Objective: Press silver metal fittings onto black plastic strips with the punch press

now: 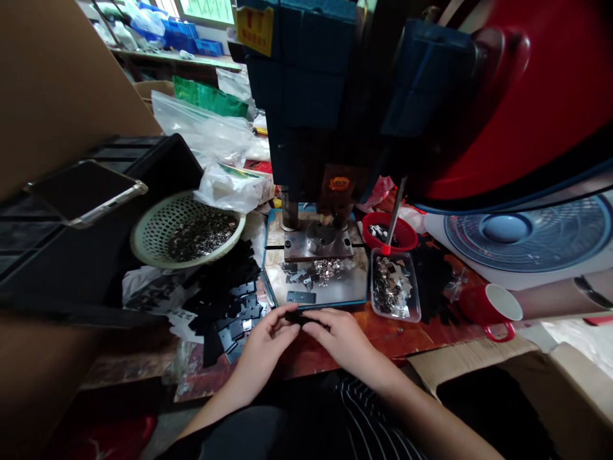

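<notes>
Just in front of the press, my left hand (274, 333) and my right hand (336, 333) pinch a small dark piece (297, 317) between them. Its exact kind is too dark to make out. Beyond my fingers, a flat dark plate (301, 297) lies on the press bed (342, 294). Small shiny metal bits (328, 269) and several little plates are scattered behind it, below the steel die block (318, 245). To the left of my left hand is a heap of dark flat plates (242, 316).
A pale green basket (142, 239) of small metal parts stands left, near a phone (86, 190) on a black crate. At right are a clear tub (416, 300) of parts, a red bowl (407, 237), a red mug (479, 303) and a fan (527, 230). A large red wheel (541, 108) overhangs.
</notes>
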The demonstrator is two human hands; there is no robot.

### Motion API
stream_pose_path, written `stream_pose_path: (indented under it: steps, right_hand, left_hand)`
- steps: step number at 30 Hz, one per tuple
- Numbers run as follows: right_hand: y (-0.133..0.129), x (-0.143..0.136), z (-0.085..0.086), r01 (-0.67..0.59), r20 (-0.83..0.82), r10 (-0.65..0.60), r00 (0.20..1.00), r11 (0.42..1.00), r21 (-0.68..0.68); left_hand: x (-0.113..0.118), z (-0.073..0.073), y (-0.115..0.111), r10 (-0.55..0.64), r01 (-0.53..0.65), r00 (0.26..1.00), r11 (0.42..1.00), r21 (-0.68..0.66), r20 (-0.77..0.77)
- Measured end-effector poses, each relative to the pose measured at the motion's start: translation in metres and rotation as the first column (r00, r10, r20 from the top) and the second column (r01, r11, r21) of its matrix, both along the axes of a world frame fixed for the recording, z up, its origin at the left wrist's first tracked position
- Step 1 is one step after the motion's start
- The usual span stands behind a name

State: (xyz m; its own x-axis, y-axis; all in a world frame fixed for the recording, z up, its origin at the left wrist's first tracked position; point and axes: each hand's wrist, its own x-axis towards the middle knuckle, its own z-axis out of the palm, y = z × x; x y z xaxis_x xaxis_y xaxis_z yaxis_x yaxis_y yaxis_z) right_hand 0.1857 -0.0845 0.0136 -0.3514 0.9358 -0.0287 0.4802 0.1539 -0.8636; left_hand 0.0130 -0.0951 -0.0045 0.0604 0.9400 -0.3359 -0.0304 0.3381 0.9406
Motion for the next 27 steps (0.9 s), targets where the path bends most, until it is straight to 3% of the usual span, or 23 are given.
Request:
stream_pose_path:
  steps: [12, 16, 22, 24, 27]
  right_hand:
    - [-0.002, 0.002, -0.001, -0.003, 0.023, 0.002, 1.000, 1.000, 0.021]
    - [-0.002, 0.001, -0.002, 0.013, 0.041, -0.014, 0.999, 0.999, 0.033]
    - [0.000, 0.007, -0.009, 0.059, -0.056, -0.068, 0.996, 0.988, -0.145]
    - [0.001, 0.016, -0.010, 0.101, -0.022, -0.103, 0.994, 0.993, -0.062]
    - [0.005, 0.033, -0.011, 0.101, 0.184, -0.147, 0.972, 0.966, 0.238]
  left_hand:
    - [0.003, -0.006, 0.002, -0.005, 0.005, 1.000, 1.000, 0.010, 0.018]
    - [0.007, -0.005, 0.001, 0.037, -0.028, 0.992, 0.997, -0.078, 0.124]
    - [0.010, 0.000, 0.000, 0.116, -0.052, 0.950, 0.975, -0.217, 0.291]
    - [0.009, -0.001, 0.000, 0.103, -0.040, 0.952, 0.975, -0.217, 0.290]
    - [0.006, -0.003, 0.000, 0.087, -0.027, 0.958, 0.976, -0.217, 0.273]
